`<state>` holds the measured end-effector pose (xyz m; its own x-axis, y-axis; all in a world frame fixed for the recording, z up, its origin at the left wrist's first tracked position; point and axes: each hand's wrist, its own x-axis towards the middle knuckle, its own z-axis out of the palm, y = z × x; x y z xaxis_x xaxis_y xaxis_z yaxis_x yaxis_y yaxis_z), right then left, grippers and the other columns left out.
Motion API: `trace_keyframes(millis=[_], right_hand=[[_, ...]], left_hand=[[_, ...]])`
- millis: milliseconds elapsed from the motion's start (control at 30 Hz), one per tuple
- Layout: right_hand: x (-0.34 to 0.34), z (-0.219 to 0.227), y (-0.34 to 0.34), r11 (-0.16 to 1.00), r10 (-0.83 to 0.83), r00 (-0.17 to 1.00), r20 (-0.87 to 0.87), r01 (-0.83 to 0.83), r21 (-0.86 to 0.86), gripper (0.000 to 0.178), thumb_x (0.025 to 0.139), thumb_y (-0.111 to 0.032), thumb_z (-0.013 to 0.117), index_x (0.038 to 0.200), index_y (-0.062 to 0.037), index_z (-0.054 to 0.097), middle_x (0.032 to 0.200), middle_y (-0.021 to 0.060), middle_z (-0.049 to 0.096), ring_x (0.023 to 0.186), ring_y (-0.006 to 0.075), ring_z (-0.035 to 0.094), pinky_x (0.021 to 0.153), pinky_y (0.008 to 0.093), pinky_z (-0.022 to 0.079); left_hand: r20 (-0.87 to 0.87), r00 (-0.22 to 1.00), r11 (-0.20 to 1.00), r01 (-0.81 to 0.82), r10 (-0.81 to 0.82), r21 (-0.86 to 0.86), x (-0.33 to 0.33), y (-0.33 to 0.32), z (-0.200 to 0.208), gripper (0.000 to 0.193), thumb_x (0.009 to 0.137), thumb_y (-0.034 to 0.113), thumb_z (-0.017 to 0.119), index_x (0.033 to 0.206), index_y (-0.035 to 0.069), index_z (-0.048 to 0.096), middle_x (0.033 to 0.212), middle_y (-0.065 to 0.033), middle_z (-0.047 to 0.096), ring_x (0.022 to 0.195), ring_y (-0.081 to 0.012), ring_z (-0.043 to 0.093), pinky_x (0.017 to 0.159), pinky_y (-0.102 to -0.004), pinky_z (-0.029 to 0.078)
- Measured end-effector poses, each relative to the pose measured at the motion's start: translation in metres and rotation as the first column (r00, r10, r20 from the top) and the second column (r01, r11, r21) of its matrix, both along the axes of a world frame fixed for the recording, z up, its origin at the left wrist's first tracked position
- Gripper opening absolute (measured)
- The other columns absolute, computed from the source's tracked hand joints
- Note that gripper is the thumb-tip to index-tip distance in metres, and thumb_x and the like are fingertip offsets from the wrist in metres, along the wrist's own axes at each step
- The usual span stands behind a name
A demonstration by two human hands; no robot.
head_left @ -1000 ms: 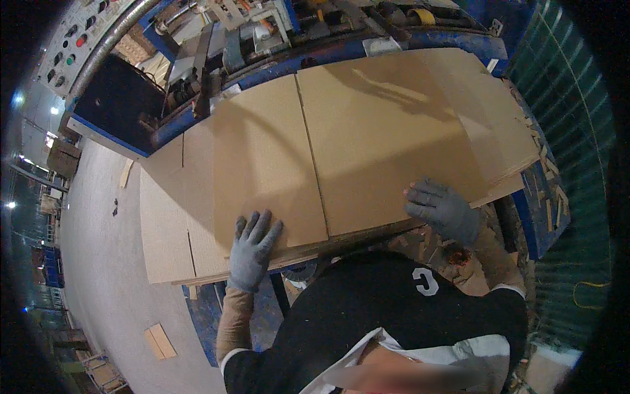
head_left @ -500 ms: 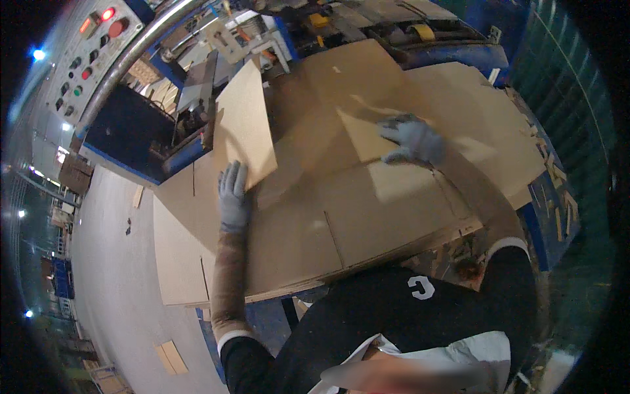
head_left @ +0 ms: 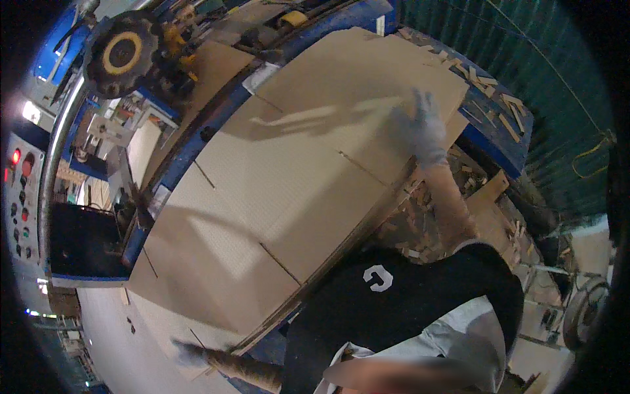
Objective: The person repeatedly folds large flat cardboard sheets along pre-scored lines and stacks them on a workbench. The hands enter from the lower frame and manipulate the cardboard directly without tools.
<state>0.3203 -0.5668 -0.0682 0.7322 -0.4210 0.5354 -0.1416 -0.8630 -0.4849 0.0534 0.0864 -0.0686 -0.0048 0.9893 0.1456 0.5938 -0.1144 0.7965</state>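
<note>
A long brown cardboard sheet (head_left: 262,177) with several dark slots cut into it lies across the top of a stack in front of me. My right hand (head_left: 423,131), in a grey glove, is over the sheet's right end near the edge, its fingers spread and blurred. At the opposite, lower-left end is my left hand (head_left: 189,355), also gloved, beside the corner of the sheet. Motion blurs its fingers, so I cannot make out their grip. Shadows of my arms fall across the cardboard.
Beyond the stack runs a blue machine with a dark toothed wheel (head_left: 123,54) and a control panel (head_left: 23,197) at left. Cardboard offcuts (head_left: 482,82) lie on the blue ledge at right, with more scraps (head_left: 417,220) below. A green corrugated wall (head_left: 525,85) stands at far right.
My view has swung to the right. The loose cardboard pieces by my hands no longer lie over the stack, and my hands have moved apart to opposite ends of the slotted sheet.
</note>
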Motion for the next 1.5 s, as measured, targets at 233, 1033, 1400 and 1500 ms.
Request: trace_keyframes(millis=[233, 1033, 1400, 1500], right_hand=[[-0.006, -0.045, -0.033, 0.971, -0.218, 0.96, -0.174, 0.196, -0.137, 0.068, 0.079, -0.045, 0.065, 0.131, -0.0051, 0.05, 0.131, 0.0275, 0.049, 0.124, 0.0415, 0.045, 0.103, 0.0444, 0.039], [-0.13, 0.076, 0.056, 0.569, 0.789, 0.606, -0.101, -0.782, -0.255, 0.037, 0.081, -0.02, 0.059, 0.117, -0.0102, 0.063, 0.117, 0.0096, 0.063, 0.109, 0.0273, 0.057, 0.093, 0.039, 0.046], [-0.074, 0.016, 0.088, -0.055, 0.908, 0.067, -0.414, -0.96, -0.274, 0.04, 0.079, -0.024, 0.061, 0.117, -0.0132, 0.061, 0.133, 0.0104, 0.055, 0.126, 0.0309, 0.048, 0.107, 0.0476, 0.035], [-0.048, 0.019, 0.094, -0.067, 0.878, 0.103, -0.467, -0.941, -0.333, 0.044, 0.082, -0.037, 0.061, 0.118, -0.011, 0.06, 0.133, 0.0107, 0.055, 0.126, 0.0327, 0.047, 0.108, 0.0489, 0.033]], left_hand=[[-0.116, 0.931, 0.935, -0.352, 0.345, -0.047, -0.047, 0.0, -0.008, 0.09, 0.08, 0.07, 0.052, 0.136, 0.0, 0.045, 0.139, -0.023, 0.046, 0.126, -0.039, 0.046, 0.105, -0.0443, 0.037], [0.443, 0.726, 0.826, 0.561, -0.526, 0.061, -0.078, -0.107, -0.002, 0.033, 0.085, -0.002, 0.061, 0.118, -0.002, 0.061, 0.116, -0.0095, 0.062, 0.105, -0.0205, 0.057, 0.089, -0.0355, 0.049], [-0.747, 0.082, 0.024, 0.996, -0.66, 0.089, 0.012, -0.171, 0.03, 0.051, 0.079, 0.005, 0.055, 0.13, 0.013, 0.053, 0.138, -0.0181, 0.047, 0.128, -0.04, 0.044, 0.108, -0.0555, 0.028], [-0.764, 0.114, 0.002, 0.989, -0.636, 0.146, 0.02, -0.152, 0.023, 0.058, 0.076, 0.005, 0.058, 0.133, 0.013, 0.05, 0.14, -0.0186, 0.045, 0.129, -0.0404, 0.042, 0.108, -0.0555, 0.028]])
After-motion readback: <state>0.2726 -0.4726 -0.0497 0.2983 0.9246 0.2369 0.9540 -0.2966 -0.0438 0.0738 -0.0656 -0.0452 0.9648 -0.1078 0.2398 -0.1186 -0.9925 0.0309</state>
